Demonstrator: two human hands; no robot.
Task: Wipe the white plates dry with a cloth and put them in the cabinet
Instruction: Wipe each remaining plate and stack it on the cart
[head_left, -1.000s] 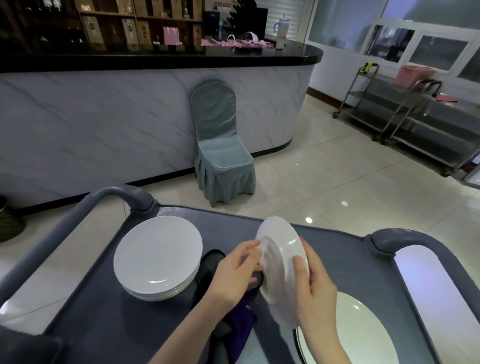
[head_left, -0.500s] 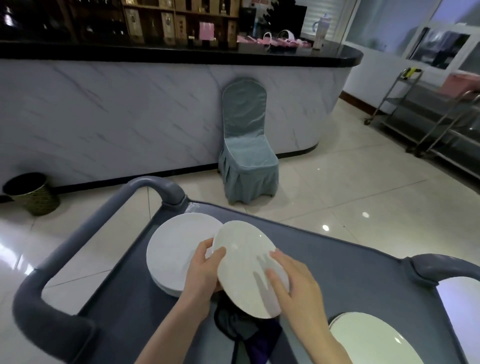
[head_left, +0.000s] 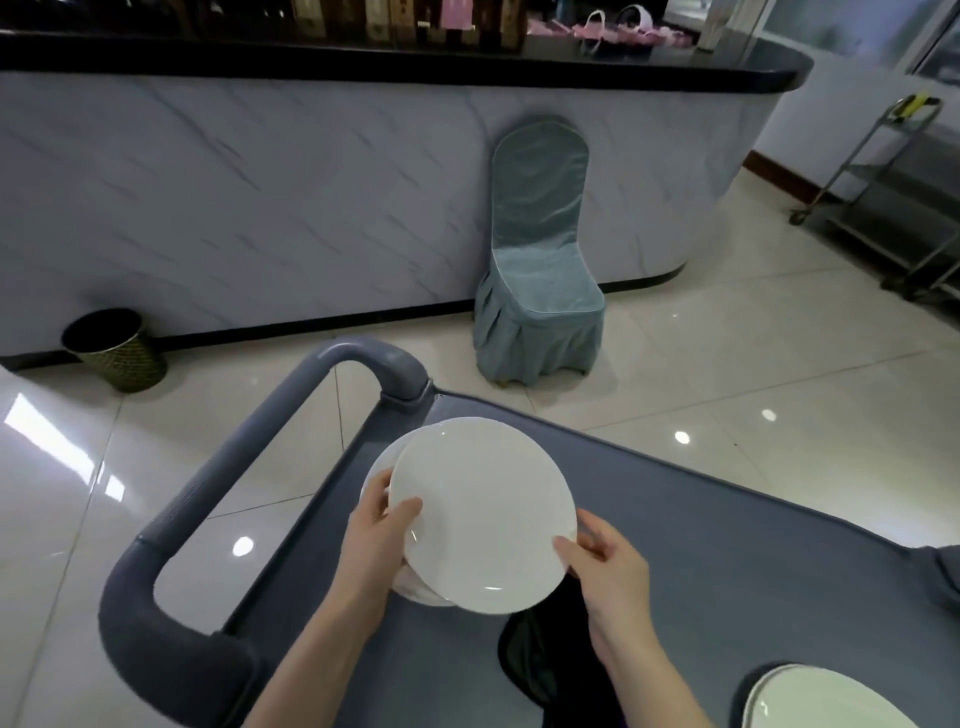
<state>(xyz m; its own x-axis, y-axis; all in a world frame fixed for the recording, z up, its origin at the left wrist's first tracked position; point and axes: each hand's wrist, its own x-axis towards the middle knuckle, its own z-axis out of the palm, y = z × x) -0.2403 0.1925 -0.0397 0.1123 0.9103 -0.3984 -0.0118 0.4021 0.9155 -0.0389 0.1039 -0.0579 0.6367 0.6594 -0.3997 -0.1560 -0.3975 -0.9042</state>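
While both hands held a white plate by its rim, it sat face up and slightly tilted just above the stack of plates, which showed only as a thin white crescent at the left and lower left. Whether the plate touched the stack could not be told. The left hand gripped the left rim, thumb laid on the upper face, its fingers curled out of sight beneath. The right hand pinched the lower right rim, thumb on top, the other fingers mostly hidden behind the plate.

Under the right wrist lay a dark cloth, partly covered by the forearm and running off the bottom edge. Another pale plate was cut off at the lower right corner. All of this rested on a grey cart, whose far right end fell outside the view. Beyond stood a covered chair against a marble-fronted counter, with a bin to the left.
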